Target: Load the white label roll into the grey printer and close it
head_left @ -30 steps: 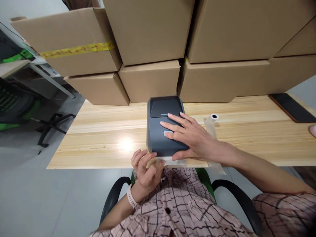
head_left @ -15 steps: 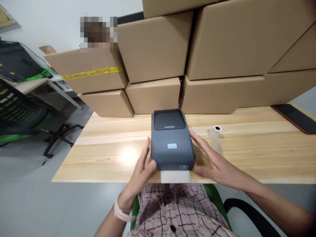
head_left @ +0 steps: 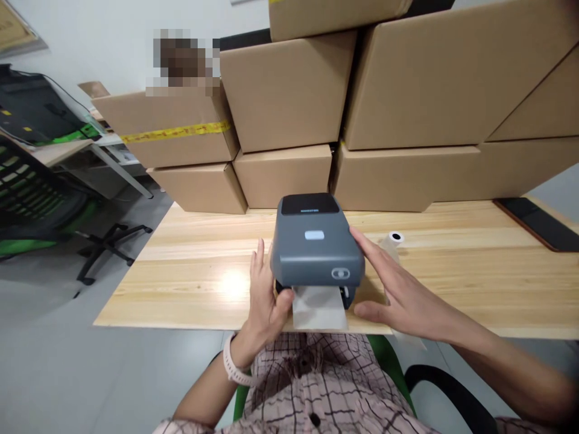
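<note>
On the table (head_left: 181, 277), the printer (head_left: 317, 260) is pointed front-first at the person (head_left: 312, 386), its long axis aimed at the boxes (head_left: 286, 176). Its sides, lid (head_left: 316, 246) raised, are apparently grasped by the left hand (head_left: 266, 295) and right hand (head_left: 393, 294).

Cardboard boxes (head_left: 289, 96) stand stacked along the far side of the pale wooden desk (head_left: 154, 271). Yellow tape (head_left: 181, 131) runs across the upper left one, and a person's head (head_left: 181, 60), pixelated, shows just above it. Another box (head_left: 335, 21) sits on top of the stack, partly cut off. A phone (head_left: 538, 224), dark with an orange-brown edge, lies near the desk's far right. To the left, a black mesh chair (head_left: 36, 187) with green parts stands on the grey floor (head_left: 136, 374), near a second table (head_left: 63, 152). A frame (head_left: 15, 27) hangs on the white wall (head_left: 99, 36).
</note>
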The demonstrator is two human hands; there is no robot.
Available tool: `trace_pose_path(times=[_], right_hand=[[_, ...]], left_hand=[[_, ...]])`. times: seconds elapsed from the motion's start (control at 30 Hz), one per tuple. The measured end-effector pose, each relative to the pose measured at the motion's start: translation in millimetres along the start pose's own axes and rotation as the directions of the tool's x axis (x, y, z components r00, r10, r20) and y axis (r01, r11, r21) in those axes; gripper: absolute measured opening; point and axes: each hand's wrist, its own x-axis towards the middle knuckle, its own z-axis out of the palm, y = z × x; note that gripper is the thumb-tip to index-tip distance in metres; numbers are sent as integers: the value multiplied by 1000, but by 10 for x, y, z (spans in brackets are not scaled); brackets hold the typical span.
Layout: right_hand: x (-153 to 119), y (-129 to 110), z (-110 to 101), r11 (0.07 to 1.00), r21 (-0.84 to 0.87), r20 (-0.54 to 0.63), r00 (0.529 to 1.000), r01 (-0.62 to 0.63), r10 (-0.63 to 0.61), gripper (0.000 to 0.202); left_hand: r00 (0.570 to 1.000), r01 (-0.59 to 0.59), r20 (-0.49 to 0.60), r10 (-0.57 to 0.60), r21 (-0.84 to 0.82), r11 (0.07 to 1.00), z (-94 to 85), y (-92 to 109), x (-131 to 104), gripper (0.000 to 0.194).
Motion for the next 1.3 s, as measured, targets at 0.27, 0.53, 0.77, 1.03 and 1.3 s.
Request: trace_pose_path(times=[0.27, 0.53, 0.77, 1.03, 1.3], right_hand=[[1043, -58, -358, 972, -97, -357, 904, 212, -233, 106], [2033, 278, -667, 972, -147, -423, 876, 185, -230, 96], [1596, -82, -417, 845, -449, -340, 819, 291, -463, 85], [1649, 54, 130, 850, -397, 467, 873, 347, -138, 99], [1501, -25, -457, 924, 10, 451, 823, 382, -345, 104]], left_hand=[[975, 88, -188, -121, -174, 981, -13, -367, 875, 44], [862, 491, 304, -406, -298, 819, 105, -553, 779, 78], [853, 484, 265, -449, -83, 871, 66, -586, 742, 80], [842, 476, 310, -442, -42, 878, 85, -549, 762, 82], [851, 461, 322, -415, -78, 884, 71, -544, 742, 79]])
